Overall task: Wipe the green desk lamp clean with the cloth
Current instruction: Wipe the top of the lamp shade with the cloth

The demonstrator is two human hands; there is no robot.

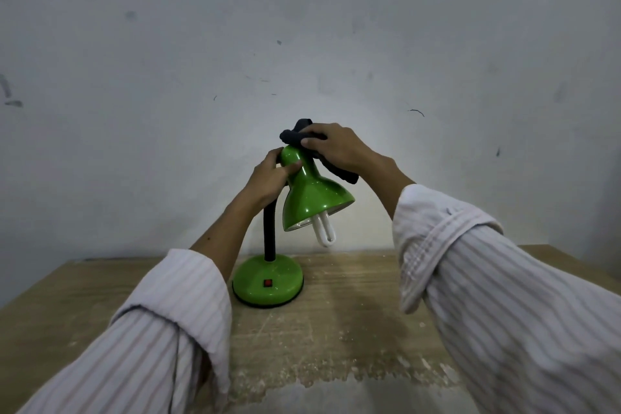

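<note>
The green desk lamp [311, 197] stands on a worn wooden table [353, 312], its round base [268, 281] with a red switch near the middle. A black flexible neck rises to the tilted green shade, and a white bulb [324, 228] sticks out below it. My left hand [268, 178] grips the narrow top of the shade from the left. My right hand [336, 146] presses a dark cloth [295, 135] against the shade's top; a tail of the cloth hangs down behind the shade on the right.
A scuffed white wall stands right behind the table. The tabletop is scratched and its front edge is chipped. Striped shirt sleeves, rolled at the forearm, fill the lower left and right of the view.
</note>
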